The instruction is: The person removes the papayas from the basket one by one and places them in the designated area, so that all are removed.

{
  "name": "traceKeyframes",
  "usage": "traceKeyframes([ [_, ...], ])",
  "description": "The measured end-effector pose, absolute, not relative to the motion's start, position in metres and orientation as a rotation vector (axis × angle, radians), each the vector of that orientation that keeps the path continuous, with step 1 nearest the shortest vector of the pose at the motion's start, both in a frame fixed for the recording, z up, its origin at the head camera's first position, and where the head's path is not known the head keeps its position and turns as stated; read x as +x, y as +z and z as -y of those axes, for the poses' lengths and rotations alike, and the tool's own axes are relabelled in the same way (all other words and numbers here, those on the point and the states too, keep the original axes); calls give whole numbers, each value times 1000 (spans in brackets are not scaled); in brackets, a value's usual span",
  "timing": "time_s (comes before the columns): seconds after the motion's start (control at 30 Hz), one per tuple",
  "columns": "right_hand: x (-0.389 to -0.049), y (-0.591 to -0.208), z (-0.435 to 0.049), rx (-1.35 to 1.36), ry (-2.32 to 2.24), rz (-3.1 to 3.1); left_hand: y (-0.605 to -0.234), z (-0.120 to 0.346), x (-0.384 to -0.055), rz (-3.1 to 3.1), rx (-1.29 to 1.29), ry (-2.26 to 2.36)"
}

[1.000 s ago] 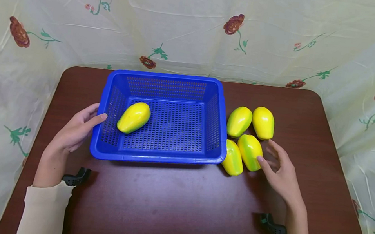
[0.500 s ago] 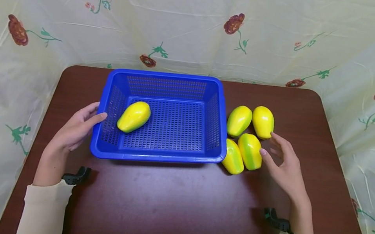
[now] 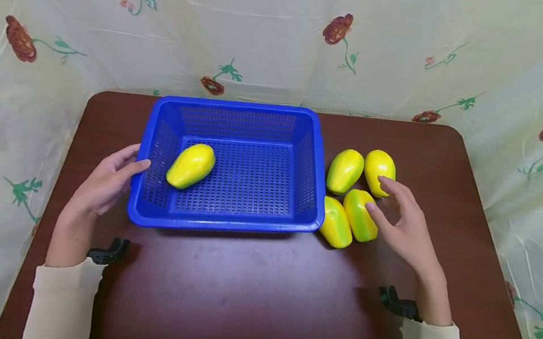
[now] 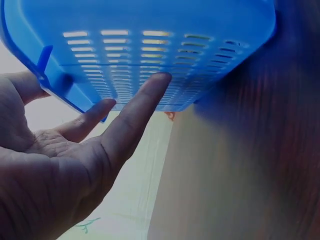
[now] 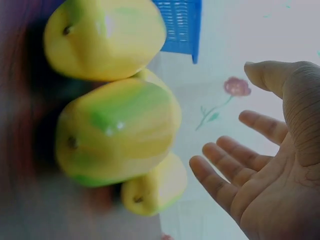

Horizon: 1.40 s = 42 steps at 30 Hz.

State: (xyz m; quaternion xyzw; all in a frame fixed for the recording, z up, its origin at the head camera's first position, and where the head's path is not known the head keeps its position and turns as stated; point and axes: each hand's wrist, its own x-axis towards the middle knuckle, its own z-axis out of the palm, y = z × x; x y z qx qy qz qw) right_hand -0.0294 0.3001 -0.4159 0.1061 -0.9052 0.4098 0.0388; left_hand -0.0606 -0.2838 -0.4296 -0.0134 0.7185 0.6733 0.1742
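Note:
My left hand (image 3: 107, 179) grips the left rim of a blue plastic basket (image 3: 228, 224), thumb over the edge. In the left wrist view, its fingers (image 4: 135, 115) lie along the outer slotted wall. One yellow papaya-like fruit (image 3: 191, 166) lies inside the basket's left part. To the right of the basket, more such fruits lie grouped on the table: a back left one (image 3: 345, 172), a back right one (image 3: 378, 169), a front left one (image 3: 336, 224) and a front right one (image 3: 360, 215). Fingers spread, my right hand (image 3: 405, 227) hovers beside the front right fruit, holding nothing.
The dark brown table (image 3: 233, 302) has rounded corners. A pale floral cloth (image 3: 269, 32) hangs behind it and at both sides. The front left fruit sits against the basket's right front corner. Black bands are on both wrists.
My right hand has risen and moved slightly left, over the fruits. The left hand still holds the basket's rim, and the fruits have stayed in place.

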Motion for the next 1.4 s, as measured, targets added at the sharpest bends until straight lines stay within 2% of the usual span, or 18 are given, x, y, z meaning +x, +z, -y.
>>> traceKeyframes([
  [0.23,-44,-405,-280,452,1287,2734,-426,281,-62,-2161,-45,1760],
  [0.5,-66,-381,-231,644,1256,2826,-429,283,-57,-2099,-62,1856],
  [0.97,-98,-342,-142,1241,902,2980,-427,284,-63,-2066,-15,1852],
  [1.17,-112,-339,-111,1384,808,3001,-426,284,-68,-2049,9,1825],
  [1.4,-120,-341,-78,1518,747,3015,-433,287,-59,-1984,18,1898],
])
